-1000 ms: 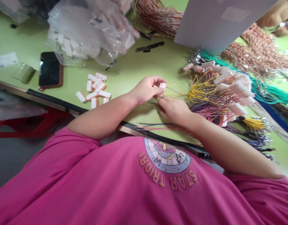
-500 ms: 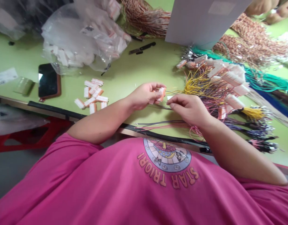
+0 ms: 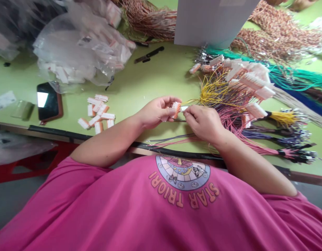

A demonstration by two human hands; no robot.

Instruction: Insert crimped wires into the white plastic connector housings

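Note:
My left hand is closed round a white-and-orange connector housing, its orange face turned to the right. Close beside that face, my right hand pinches a thin dark wire between thumb and forefinger; whether the wire tip sits inside the housing I cannot tell. A small white piece shows just above the right fingertips. Yellow wires run from near the housing to a large bundle on the right. Loose pink wires lie along the table's front edge, below my hands.
Several loose connector housings lie left of my hands, near a phone. Behind are a plastic bag of housings and a knife. Finished-looking wired housings pile up at right, before a grey panel. Another person's hand shows top right.
My right hand has come closer to the housing in my left hand, bringing the wire up to its orange face. The whole view has shifted slightly.

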